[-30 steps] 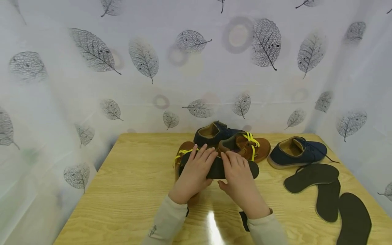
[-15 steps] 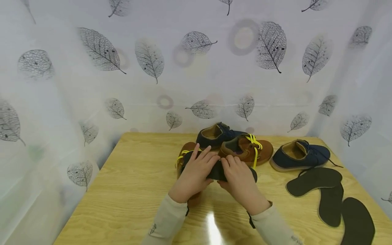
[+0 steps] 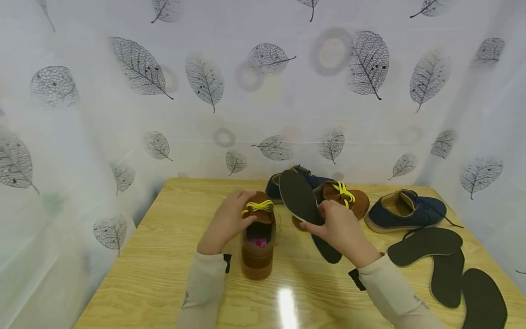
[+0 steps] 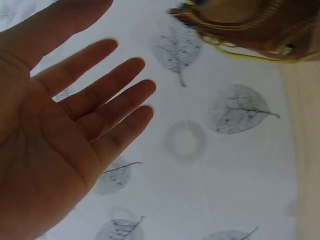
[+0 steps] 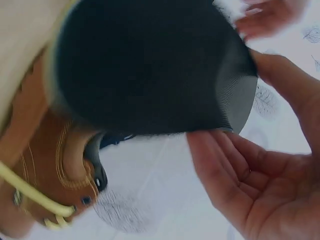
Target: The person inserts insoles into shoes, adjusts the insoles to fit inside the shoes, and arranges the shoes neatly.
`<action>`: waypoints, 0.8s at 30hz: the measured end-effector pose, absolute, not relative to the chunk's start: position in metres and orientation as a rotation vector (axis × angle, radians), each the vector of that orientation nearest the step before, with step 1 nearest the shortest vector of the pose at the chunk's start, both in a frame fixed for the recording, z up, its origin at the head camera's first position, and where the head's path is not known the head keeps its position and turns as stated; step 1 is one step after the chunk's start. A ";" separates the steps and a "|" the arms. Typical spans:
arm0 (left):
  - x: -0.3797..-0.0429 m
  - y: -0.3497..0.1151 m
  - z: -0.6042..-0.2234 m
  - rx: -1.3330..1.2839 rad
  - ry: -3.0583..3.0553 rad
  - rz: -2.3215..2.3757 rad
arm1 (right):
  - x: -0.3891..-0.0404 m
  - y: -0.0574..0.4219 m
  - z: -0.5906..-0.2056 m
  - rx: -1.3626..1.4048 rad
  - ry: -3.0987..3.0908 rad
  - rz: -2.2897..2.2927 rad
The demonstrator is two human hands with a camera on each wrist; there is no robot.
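My right hand point(image 3: 337, 228) pinches a black insole point(image 3: 297, 196) between thumb and fingers. One broad end of it stands up in front of the far shoes. Another dark insole end shows below the hand; I cannot tell whether it is the same piece. In the right wrist view the insole point(image 5: 150, 65) is bent near the fingers. My left hand point(image 3: 228, 221), with its fingers spread and holding nothing, is at the left side of a brown shoe point(image 3: 256, 260) with yellow laces. That shoe points away, and a pink patch shows inside it.
A second brown shoe point(image 3: 359, 203) lies at the back, before a dark blue shoe point(image 3: 320, 180). Another blue shoe point(image 3: 427, 212) stands at the right. Several black insoles point(image 3: 445, 283) lie at the table's right side. A leaf-patterned curtain point(image 3: 263, 105) hangs behind.
Both hands were together on the black insole. My left hand has let go and moved left beside the brown shoe; my right hand has kept the insole, now tilted up.
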State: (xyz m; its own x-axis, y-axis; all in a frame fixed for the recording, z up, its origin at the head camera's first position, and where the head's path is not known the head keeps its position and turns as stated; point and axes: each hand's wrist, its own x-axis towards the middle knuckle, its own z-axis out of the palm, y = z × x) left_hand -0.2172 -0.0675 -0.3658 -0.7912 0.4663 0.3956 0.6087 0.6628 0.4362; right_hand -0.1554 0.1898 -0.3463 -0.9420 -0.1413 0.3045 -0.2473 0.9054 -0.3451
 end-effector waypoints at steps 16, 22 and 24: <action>-0.241 -0.060 -0.397 -0.847 -2.738 -0.832 | -0.137 0.154 -0.335 0.250 -3.010 1.341; -0.239 -0.062 -0.394 -0.844 -2.727 -0.851 | -0.130 0.143 -0.333 0.435 -3.102 1.364; -0.239 -0.064 -0.395 -0.840 -2.721 -0.855 | -0.131 0.139 -0.333 0.477 -3.129 1.337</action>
